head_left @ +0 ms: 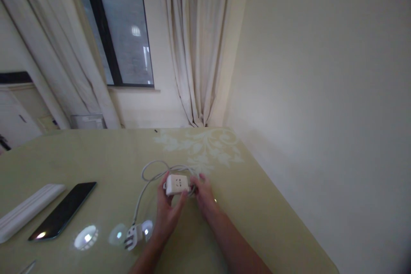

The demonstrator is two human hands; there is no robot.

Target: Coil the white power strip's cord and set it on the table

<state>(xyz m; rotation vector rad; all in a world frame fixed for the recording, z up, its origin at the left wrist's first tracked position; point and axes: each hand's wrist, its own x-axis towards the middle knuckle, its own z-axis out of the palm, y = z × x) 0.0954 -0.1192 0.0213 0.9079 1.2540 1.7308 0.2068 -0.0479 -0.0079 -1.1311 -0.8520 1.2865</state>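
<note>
My left hand (168, 212) grips a small white extension socket (177, 183) just above the table, its outlet face turned up towards me. Closed fingers of my right hand (204, 192) pinch the cord at the socket's right end. The grey-white cord (154, 176) loops on the table behind the socket and runs down to the left. It ends in a white plug (132, 237) with dark prongs, lying left of my left wrist. Part of the cord is hidden behind my right fingers.
On the left of the glossy greenish table (109, 158) lie a black phone-like slab (64, 209) and a long white bar (28, 209). A thin pointed object (28, 266) shows at the lower left edge. A wall (314, 115) borders the table's right side; curtains (199, 43) hang behind.
</note>
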